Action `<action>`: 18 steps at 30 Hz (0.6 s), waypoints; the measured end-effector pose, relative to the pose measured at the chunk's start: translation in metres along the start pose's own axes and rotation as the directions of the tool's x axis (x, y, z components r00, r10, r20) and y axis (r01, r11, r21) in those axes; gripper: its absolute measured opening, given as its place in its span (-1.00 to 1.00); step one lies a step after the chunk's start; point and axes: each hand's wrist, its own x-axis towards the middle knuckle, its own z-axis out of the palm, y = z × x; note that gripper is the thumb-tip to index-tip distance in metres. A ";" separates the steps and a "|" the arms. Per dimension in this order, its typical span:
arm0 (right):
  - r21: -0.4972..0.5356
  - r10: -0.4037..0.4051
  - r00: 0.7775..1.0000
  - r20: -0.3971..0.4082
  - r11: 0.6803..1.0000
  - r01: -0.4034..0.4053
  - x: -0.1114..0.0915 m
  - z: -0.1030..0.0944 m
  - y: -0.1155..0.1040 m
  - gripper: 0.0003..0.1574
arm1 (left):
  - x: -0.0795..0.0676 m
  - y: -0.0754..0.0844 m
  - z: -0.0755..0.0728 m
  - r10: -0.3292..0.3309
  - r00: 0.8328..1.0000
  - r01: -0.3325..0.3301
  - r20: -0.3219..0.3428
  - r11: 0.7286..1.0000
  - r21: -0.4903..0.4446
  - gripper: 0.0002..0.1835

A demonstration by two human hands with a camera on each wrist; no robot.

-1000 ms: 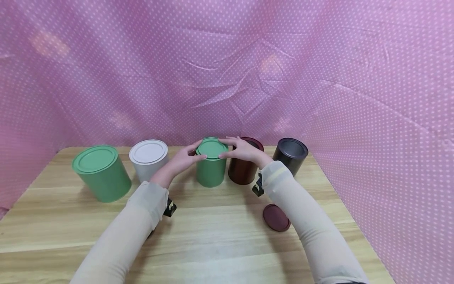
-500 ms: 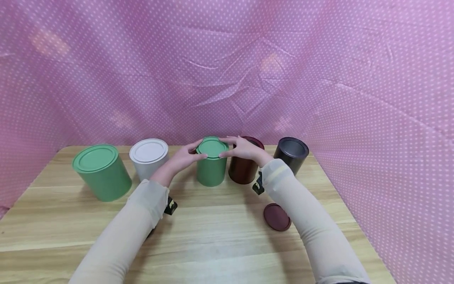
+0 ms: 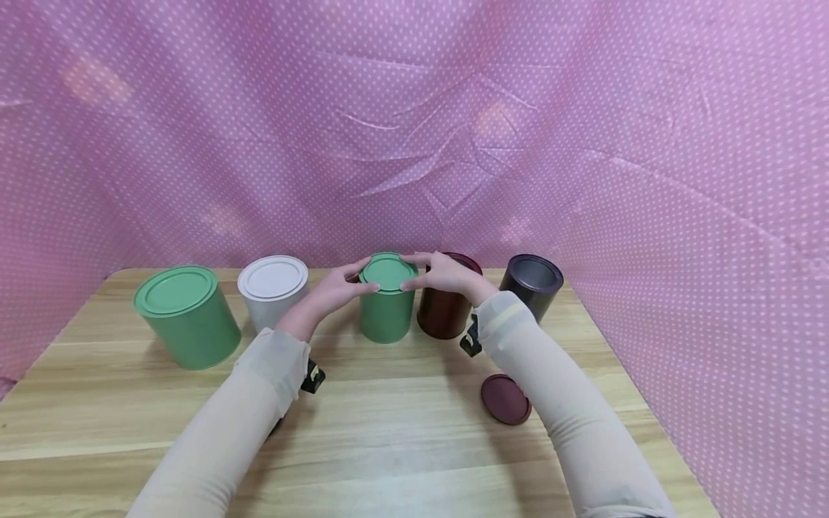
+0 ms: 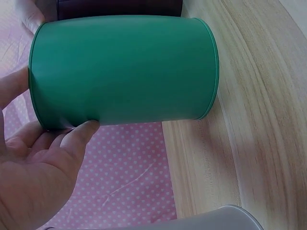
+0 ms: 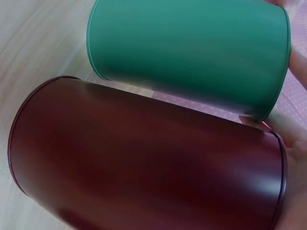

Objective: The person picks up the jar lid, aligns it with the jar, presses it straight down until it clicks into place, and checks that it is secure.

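A smaller green can [image 3: 386,316] with its lid [image 3: 388,272] seated on top stands upright at the table's back, in the middle. My left hand [image 3: 337,289] holds its upper rim from the left, thumb in front and fingers towards the back. From the right, my right hand [image 3: 447,275] grips the same rim in a like way. Close beside it, partly behind the right hand, is a dark red can [image 3: 443,313] without a lid. In the left wrist view the thumb [image 4: 79,139] touches the green side wall. The right wrist view has the red can [image 5: 144,158] nearest.
A large green can [image 3: 194,324] and a white can [image 3: 272,280], both lidded, stand left. An open black can [image 3: 531,284] stands right. A dark red lid [image 3: 506,399] lies on the wooden table [image 3: 388,432] by the right forearm. Pink dotted cloth [image 3: 414,144] hangs behind.
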 end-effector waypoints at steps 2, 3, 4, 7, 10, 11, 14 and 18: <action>-0.001 -0.004 1.000 0.001 1.000 0.004 -0.001 0.000 0.001 -0.11 | -0.001 0.001 0.001 -0.004 1.000 0.004 -0.001 1.000 0.000 -0.15; -0.003 -0.006 1.000 0.001 1.000 0.006 -0.001 0.000 0.001 -0.11 | -0.002 0.002 0.002 -0.007 1.000 0.007 -0.002 1.000 -0.001 -0.15; -0.005 -0.009 1.000 0.002 1.000 0.009 -0.002 0.000 0.001 -0.11 | -0.003 0.003 0.003 -0.008 1.000 0.008 -0.002 1.000 0.002 -0.15; -0.009 -0.019 1.000 0.007 1.000 0.019 -0.004 0.000 0.002 -0.11 | -0.005 0.004 0.005 -0.013 1.000 0.013 -0.010 1.000 0.003 -0.15; -0.010 -0.031 0.999 0.012 0.999 0.031 -0.006 0.000 0.002 -0.11 | -0.006 0.005 0.008 -0.014 1.000 0.014 -0.015 1.000 0.007 -0.15; -0.011 -0.034 0.999 0.015 0.999 0.034 -0.006 0.000 0.003 -0.11 | -0.006 0.005 0.008 -0.015 1.000 0.015 -0.018 1.000 0.008 -0.15; -0.015 -0.040 0.999 0.019 0.999 0.040 -0.006 0.000 0.004 -0.11 | -0.007 0.004 0.009 -0.013 1.000 0.014 -0.019 1.000 0.018 -0.16; -0.023 -0.044 0.999 0.023 0.999 0.045 -0.005 -0.001 0.005 -0.11 | -0.007 0.003 0.008 -0.015 1.000 0.016 -0.022 1.000 0.020 -0.16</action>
